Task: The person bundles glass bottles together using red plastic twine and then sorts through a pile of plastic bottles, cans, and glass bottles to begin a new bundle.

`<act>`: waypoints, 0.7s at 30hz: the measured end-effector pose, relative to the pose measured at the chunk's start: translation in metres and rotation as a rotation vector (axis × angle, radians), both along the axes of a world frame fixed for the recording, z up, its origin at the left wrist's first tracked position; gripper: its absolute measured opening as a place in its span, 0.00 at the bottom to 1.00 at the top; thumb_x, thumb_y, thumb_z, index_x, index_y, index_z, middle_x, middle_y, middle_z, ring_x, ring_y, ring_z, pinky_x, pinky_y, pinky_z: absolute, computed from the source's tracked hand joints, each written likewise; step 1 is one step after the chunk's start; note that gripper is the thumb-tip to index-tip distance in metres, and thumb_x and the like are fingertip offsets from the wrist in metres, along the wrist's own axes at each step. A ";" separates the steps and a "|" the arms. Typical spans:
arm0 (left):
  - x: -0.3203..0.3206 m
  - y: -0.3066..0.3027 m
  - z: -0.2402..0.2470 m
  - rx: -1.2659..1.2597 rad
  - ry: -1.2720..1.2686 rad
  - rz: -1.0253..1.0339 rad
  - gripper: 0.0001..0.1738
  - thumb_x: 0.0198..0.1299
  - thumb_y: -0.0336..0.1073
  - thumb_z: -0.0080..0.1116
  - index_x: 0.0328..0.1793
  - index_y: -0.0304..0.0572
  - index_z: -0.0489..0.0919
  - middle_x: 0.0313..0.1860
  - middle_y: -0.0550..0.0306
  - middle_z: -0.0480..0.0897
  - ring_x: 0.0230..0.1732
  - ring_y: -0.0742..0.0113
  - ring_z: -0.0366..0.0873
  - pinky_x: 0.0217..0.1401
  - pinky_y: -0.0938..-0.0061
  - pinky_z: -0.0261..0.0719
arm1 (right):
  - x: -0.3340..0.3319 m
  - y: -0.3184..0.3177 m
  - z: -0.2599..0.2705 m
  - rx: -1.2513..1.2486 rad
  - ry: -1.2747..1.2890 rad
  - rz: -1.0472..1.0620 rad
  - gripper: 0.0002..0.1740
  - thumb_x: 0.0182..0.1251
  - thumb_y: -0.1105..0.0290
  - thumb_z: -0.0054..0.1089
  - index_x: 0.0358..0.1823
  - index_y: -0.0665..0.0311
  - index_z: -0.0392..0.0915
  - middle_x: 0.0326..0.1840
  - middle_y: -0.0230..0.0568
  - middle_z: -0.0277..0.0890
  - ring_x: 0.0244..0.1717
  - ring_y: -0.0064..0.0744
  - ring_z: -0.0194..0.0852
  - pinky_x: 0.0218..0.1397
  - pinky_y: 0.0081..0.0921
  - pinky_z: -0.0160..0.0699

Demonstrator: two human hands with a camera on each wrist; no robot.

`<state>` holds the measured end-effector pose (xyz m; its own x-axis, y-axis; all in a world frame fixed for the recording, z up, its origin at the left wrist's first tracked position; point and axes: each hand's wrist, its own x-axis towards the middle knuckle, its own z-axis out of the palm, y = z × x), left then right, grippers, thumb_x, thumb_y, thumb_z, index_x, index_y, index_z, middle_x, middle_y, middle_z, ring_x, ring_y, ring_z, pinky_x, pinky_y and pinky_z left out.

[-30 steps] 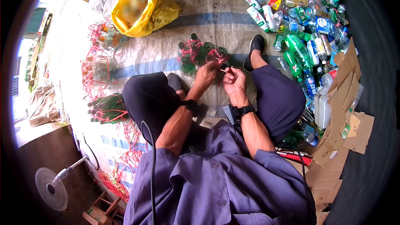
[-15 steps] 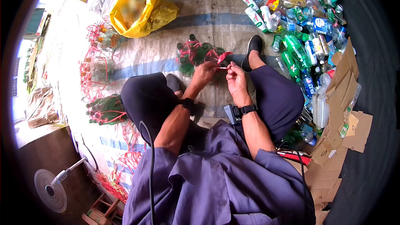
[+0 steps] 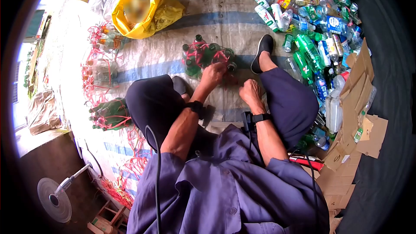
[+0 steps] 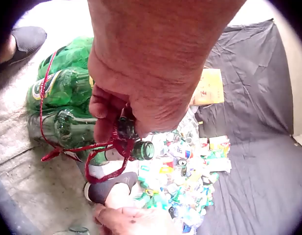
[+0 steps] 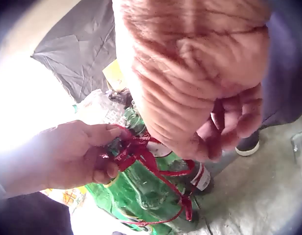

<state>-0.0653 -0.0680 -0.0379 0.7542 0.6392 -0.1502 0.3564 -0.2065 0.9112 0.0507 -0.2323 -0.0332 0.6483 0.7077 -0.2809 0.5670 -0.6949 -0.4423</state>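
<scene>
Several green glass bottles (image 3: 199, 54) stand bundled with red strap (image 5: 149, 160) on the ground sheet between the person's feet. At the near side of the bundle, the left hand (image 3: 213, 74) grips a bottle neck (image 4: 125, 126) with the strap knotted round it. From the knot, a loose strap loop (image 4: 106, 179) hangs out in the left wrist view. The right hand (image 3: 251, 92) is off to the right, apart from the bundle, its fingers curled with nothing showing in them. That loop ends close to its fingertips in the right wrist view.
Loose bottles and cans (image 3: 310, 52) are heaped at the right, beside cardboard (image 3: 346, 117). More strapped bottles (image 3: 100, 71) line the left side. A yellow bag (image 3: 147, 21) stands at the back left, a fan (image 3: 54, 199) at the lower left.
The right hand has come away from the strap end at the bundle, moving down and right, and its fingers have curled in. The left hand stays at the bundle.
</scene>
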 end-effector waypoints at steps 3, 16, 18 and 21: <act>0.001 0.002 0.000 -0.006 0.028 -0.010 0.11 0.59 0.38 0.53 0.39 0.40 0.82 0.36 0.42 0.83 0.39 0.40 0.81 0.42 0.53 0.78 | 0.004 -0.006 0.004 -0.116 0.028 -0.025 0.12 0.55 0.65 0.61 0.27 0.69 0.82 0.33 0.61 0.81 0.37 0.63 0.81 0.40 0.49 0.79; 0.001 0.002 -0.009 -0.063 0.084 0.035 0.12 0.59 0.39 0.57 0.39 0.40 0.84 0.37 0.42 0.84 0.41 0.40 0.82 0.45 0.54 0.78 | -0.013 0.029 -0.023 0.299 0.059 -0.100 0.13 0.59 0.64 0.65 0.37 0.67 0.83 0.29 0.52 0.80 0.32 0.55 0.81 0.36 0.42 0.76; 0.001 0.003 -0.010 -0.055 0.050 0.020 0.11 0.59 0.39 0.57 0.39 0.40 0.84 0.37 0.43 0.85 0.42 0.41 0.82 0.46 0.54 0.78 | -0.014 0.032 -0.025 0.405 0.197 -0.142 0.14 0.61 0.63 0.65 0.37 0.69 0.83 0.24 0.45 0.80 0.25 0.40 0.79 0.32 0.35 0.74; 0.002 0.002 -0.013 -0.047 0.045 0.031 0.11 0.60 0.39 0.56 0.40 0.40 0.84 0.38 0.43 0.85 0.42 0.41 0.82 0.46 0.54 0.78 | -0.014 0.034 -0.007 0.525 0.601 -0.235 0.15 0.64 0.62 0.64 0.36 0.70 0.84 0.22 0.35 0.78 0.22 0.23 0.71 0.29 0.26 0.70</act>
